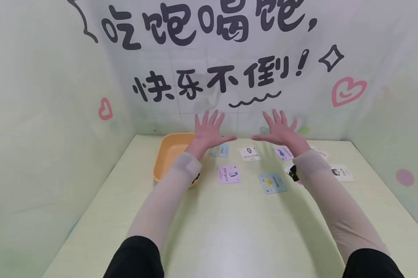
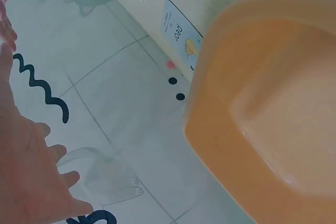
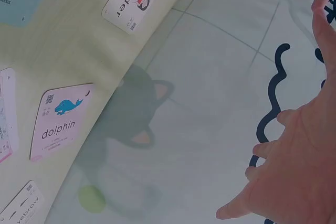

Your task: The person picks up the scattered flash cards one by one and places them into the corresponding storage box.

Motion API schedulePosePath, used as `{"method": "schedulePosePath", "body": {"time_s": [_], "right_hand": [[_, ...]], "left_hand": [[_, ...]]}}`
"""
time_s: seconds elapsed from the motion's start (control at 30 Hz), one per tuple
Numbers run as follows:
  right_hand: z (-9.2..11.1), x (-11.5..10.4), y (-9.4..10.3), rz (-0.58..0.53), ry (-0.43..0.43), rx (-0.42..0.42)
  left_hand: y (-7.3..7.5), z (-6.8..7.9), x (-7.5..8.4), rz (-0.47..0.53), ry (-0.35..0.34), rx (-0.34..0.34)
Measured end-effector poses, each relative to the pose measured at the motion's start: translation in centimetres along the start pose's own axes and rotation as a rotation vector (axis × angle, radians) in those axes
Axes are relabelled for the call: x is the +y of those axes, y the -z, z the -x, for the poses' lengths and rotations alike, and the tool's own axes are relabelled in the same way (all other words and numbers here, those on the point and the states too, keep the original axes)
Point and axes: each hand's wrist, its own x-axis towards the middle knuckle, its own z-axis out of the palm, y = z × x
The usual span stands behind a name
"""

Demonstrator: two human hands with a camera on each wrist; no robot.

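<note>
Both hands are raised above the far side of the table, fingers spread and palms holding nothing. My left hand (image 1: 209, 133) is nearest the orange plastic basin (image 1: 157, 164), whose right side is partly hidden by the forearm. Beyond the dolphin card (image 1: 283, 153) reaches my right hand (image 1: 280, 130), thumb pointing toward the left one. Picture word cards lie flat below: pear (image 1: 220, 150), shoulder (image 1: 249, 154), penguin (image 1: 228, 174) and lemon (image 1: 272, 183). In the right wrist view an eyebrow card (image 3: 22, 205) shows near the table edge. The right forearm partly covers some cards.
A pale wooden table (image 1: 226, 231) meets a printed cloth backdrop (image 1: 195, 58) with dark lettering at the back and sides. Another white card (image 1: 341, 173) lies to the right of the right forearm.
</note>
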Motion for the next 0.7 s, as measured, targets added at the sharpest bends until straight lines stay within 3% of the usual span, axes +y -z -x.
{"method": "schedulePosePath", "body": {"time_s": [0.4, 0.7], "right_hand": [[0.3, 0.5, -0.2, -0.036, 0.001, -0.023], [0.5, 1.1, -0.6, -0.052, 0.017, -0.012]], "left_hand": [[0.6, 1.2, -2.1, 0.009, 0.008, -0.008], [1.3, 3.2, -6.5, 0.053, 0.035, -0.007]]}}
